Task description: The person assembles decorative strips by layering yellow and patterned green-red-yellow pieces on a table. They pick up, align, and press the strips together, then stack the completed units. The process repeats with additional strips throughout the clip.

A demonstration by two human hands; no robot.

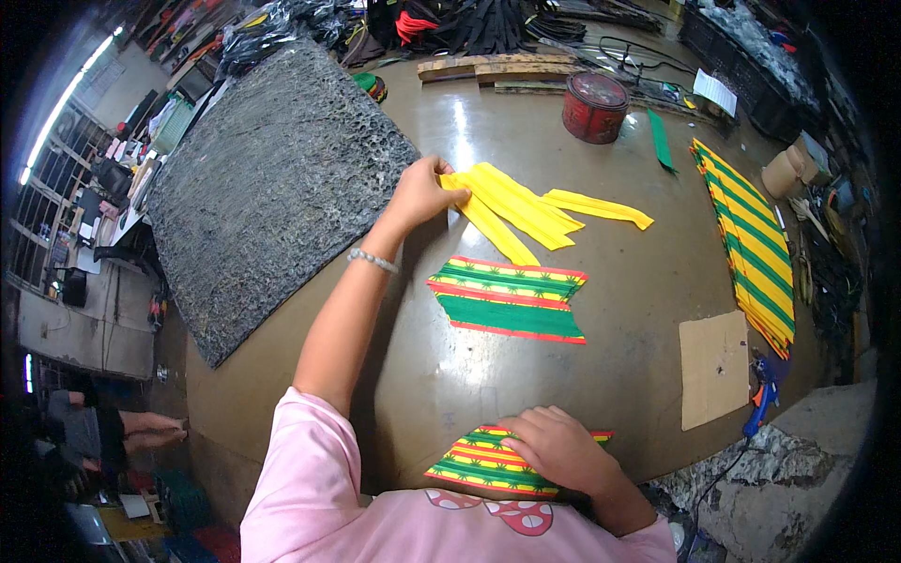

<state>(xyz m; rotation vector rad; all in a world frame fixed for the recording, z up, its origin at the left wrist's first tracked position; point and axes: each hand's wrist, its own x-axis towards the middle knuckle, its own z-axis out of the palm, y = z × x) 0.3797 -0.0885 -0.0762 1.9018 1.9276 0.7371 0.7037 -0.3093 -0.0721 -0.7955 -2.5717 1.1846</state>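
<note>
the hands are held well apart over a brown, glossy tabletop [629, 291]. by the left hand [422, 194], a fanned group of flat, bright yellow fabric strips [507, 208] is pinched at its upper left end between thumb and fingers, near the corner of a rough, dark grey, rectangular slab [282, 178]. the far ends of the strips are spread toward the right, where a single narrow yellow fabric strip [601, 206] is laid close by.

the right hand [560, 448] is rested, palm down, on a red, yellow and green striped fabric piece [488, 462] close to the body; whether the fabric is gripped cannot be told, since the fingertips are partly hidden. between the hands, a green fabric piece with red and yellow bands [511, 305] is laid flat, its right edge notched.

farther off, a round, dark red tin [595, 108] is set beside a slim green strip [662, 141]. at the right, a pile of yellow and green striped fabric [751, 249] is placed above a tan cardboard rectangle [715, 371], beside which a blue glue gun [766, 392] is seen.
</note>
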